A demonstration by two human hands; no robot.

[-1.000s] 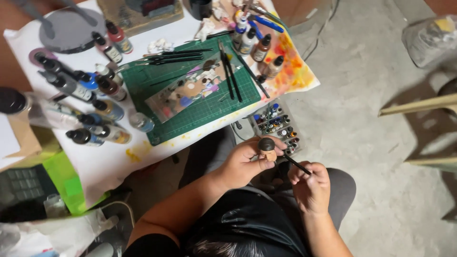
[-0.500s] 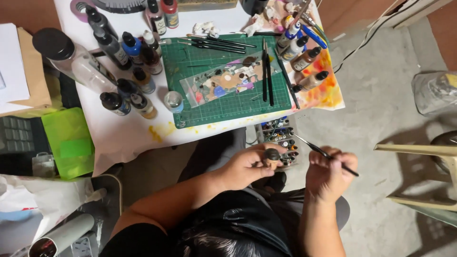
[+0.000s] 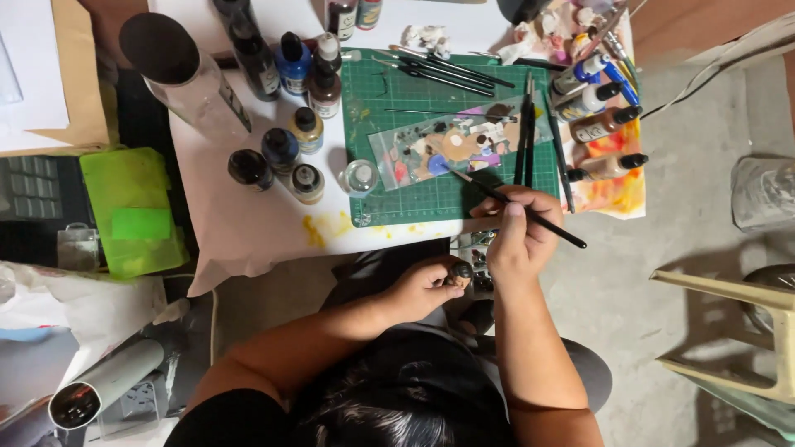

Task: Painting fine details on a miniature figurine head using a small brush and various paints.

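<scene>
My right hand (image 3: 515, 234) grips a thin black paintbrush (image 3: 546, 222) over the near edge of a green cutting mat (image 3: 414, 207). The brush tip reaches onto a clear plastic palette sheet (image 3: 439, 149) dotted with paint blobs. My left hand (image 3: 426, 285) is lower, above my lap, closed around a small dark miniature on a holder (image 3: 460, 271). Several more brushes (image 3: 523, 132) lie on the mat to the right of the palette.
Several paint bottles (image 3: 281, 108) stand left of the mat on white paper, more lie at the right (image 3: 600, 124). A small clear water cup (image 3: 360, 175) sits by the mat. A tall clear jar (image 3: 184, 74), a green box (image 3: 137, 211) and a pale chair (image 3: 737, 331) surround the table.
My right hand has risen from beside the miniature up to the palette with the brush. My left hand stays at my lap with the miniature. The view has shifted closer to the table.
</scene>
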